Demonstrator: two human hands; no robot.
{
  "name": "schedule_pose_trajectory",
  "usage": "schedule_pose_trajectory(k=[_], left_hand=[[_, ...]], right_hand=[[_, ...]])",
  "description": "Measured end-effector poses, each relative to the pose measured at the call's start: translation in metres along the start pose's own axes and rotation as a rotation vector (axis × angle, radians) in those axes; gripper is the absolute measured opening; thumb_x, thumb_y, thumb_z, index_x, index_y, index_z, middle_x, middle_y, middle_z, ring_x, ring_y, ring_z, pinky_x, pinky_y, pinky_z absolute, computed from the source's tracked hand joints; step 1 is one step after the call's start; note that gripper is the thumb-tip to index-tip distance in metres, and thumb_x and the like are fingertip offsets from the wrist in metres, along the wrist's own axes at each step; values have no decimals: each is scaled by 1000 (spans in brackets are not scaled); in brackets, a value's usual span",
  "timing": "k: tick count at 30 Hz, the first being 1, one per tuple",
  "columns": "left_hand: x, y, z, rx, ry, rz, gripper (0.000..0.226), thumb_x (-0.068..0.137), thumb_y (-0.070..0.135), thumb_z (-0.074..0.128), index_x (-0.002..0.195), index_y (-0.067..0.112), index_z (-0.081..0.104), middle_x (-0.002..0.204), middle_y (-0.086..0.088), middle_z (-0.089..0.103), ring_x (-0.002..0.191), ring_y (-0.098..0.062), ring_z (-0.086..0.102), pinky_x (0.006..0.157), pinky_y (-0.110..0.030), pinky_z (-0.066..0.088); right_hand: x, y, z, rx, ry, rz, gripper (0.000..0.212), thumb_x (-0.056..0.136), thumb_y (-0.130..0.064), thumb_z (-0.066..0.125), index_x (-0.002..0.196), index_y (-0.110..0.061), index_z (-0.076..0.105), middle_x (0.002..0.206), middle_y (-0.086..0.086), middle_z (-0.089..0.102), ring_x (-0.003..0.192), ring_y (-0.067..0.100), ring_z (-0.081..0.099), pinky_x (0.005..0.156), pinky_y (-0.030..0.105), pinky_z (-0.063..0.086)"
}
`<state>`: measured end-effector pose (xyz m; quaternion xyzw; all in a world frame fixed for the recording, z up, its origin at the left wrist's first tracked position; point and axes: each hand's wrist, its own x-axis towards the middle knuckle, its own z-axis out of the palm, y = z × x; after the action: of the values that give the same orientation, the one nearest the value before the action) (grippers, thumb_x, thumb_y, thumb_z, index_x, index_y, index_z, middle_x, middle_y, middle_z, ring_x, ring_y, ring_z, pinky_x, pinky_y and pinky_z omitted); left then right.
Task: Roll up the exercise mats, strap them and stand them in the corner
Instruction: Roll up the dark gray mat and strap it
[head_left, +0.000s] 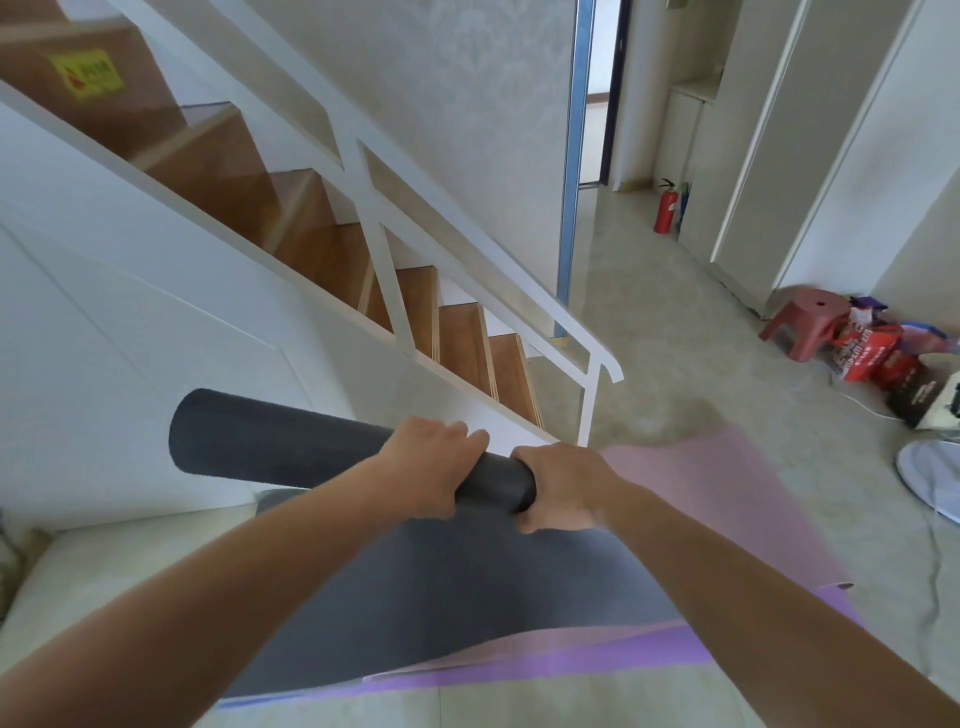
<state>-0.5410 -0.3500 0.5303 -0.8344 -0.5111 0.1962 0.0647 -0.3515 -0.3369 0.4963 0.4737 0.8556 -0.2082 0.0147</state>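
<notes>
The grey mat (270, 436), half-rolled on the floor (675, 332), is gripped near its right end by the left hand (431, 467) and right hand (558, 486), and is best rolled tightly with edges level.

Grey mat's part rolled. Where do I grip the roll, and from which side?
Take the grey roll over its top from the near side, where its unrolled tail feeds in. It is a long cylinder lying crosswise, and the left hand and right hand both grip near its right end, so moving the left hand toward the free left end would probably roll it more evenly.
</notes>
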Motion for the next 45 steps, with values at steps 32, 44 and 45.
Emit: schedule_pose_trajectory(k=[32, 44, 45], left_hand=[[-22, -28, -80, -257, 16, -144, 81, 60, 68, 81, 126, 37, 44, 112, 14, 58, 94, -13, 61, 86, -34, 54], [-41, -34, -30, -807, -266, -358, 69, 50, 55, 90, 109, 30, 62, 103, 7, 68, 91, -15, 67, 85, -40, 61], [-46, -29, -28, -814, -282, -352, 69, 53, 54, 89, 111, 30, 61, 105, 7, 67, 92, -15, 66, 87, -40, 60]], right_hand=[[-18, -10, -89, -320, 325, -112, 64, 71, -66, 72, 123, -36, 50, 102, -11, 62, 87, 12, 56, 71, 25, 35], [-8, -18, -21, -430, 281, -237, 103, 73, -65, 73, 153, -31, 18, 147, 2, 42, 133, 26, 42, 114, 44, 32], [-5, -19, -22, -410, 267, -257, 92, 76, -62, 72, 149, -31, 25, 142, 0, 48, 127, 23, 48, 108, 40, 38]])
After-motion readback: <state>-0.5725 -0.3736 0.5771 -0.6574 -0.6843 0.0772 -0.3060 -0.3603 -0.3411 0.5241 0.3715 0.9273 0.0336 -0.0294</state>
